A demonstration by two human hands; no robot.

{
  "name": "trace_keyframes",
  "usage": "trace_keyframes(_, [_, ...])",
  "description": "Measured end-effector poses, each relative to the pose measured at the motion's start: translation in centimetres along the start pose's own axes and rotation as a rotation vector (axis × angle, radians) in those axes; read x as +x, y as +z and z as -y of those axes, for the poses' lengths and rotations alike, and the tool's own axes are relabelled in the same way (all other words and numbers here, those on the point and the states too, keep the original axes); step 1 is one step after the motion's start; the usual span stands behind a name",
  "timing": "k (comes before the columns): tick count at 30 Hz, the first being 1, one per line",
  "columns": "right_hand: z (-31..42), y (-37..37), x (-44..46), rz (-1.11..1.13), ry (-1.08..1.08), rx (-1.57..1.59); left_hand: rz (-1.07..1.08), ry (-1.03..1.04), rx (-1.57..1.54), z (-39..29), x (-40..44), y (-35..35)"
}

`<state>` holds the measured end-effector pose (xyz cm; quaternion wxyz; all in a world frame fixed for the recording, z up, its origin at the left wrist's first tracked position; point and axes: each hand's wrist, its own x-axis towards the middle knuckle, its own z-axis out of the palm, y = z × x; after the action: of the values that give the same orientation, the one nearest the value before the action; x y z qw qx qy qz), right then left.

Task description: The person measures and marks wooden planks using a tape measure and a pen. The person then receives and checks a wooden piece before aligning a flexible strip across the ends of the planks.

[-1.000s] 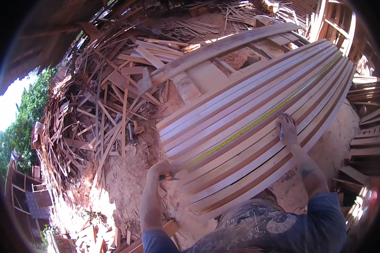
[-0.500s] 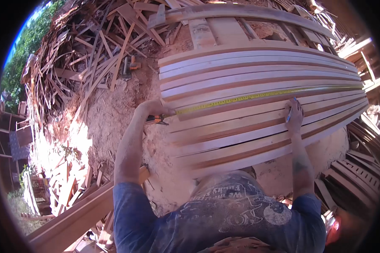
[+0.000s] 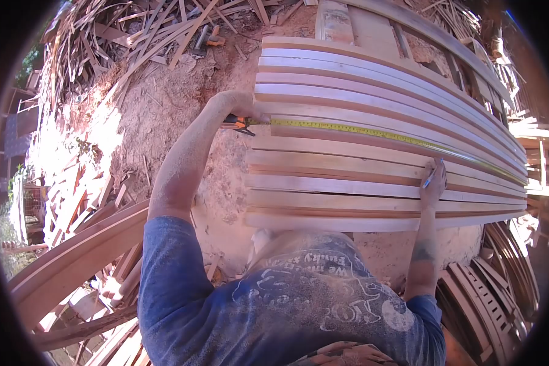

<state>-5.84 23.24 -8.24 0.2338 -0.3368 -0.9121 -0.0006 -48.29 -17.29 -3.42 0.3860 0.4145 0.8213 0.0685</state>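
Note:
My left hand (image 3: 245, 107) is closed at the left ends of the boards, on the end of a tape measure. An orange-and-black part (image 3: 238, 125), apparently its case, shows just below the fingers. From there the yellow tape blade (image 3: 354, 129) runs out straight to the right along one of the wooden boards (image 3: 348, 160). Lower right, my right hand (image 3: 432, 188) rests on the boards below the blade. Its fingers are closed around a slim blue pen (image 3: 430, 177), tip up.
Several long boards lie side by side, with a further plank (image 3: 427, 30) behind them. Scrap wood strips (image 3: 134, 36) are heaped at the upper left. A hammer-like tool (image 3: 202, 40) and an orange object (image 3: 215, 38) lie on the dirt. A thick beam (image 3: 85, 244) crosses lower left.
My view has tilted and turned, so the boards slope more down to the right. Both hands keep their hold, and the blade still lies extended along the boards.

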Motion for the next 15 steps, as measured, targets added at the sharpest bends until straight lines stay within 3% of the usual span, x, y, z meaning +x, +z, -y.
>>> trace_keyframes(2, [0.0,0.0,0.0,-0.005,-0.013,-0.001,0.009,-0.05,0.048,3.8,3.3,1.8])
trace_keyframes(5, [-0.1,0.1,0.0,0.003,-0.023,-0.011,0.05,-0.13,0.07,4.2,3.8,1.9])
trace_keyframes(9, [0.5,-0.3,0.1,-0.004,-0.037,0.006,0.021,-0.051,0.015,3.5,3.0,1.6])
trace_keyframes(12, [0.3,-0.1,0.2,0.006,-0.029,-0.004,0.033,-0.096,-0.077,-2.1,-1.8,-1.0])
trace_keyframes(15, [0.3,-0.4,0.2,0.011,-0.039,0.007,0.044,-0.191,-0.003,-0.8,-0.4,-0.4])
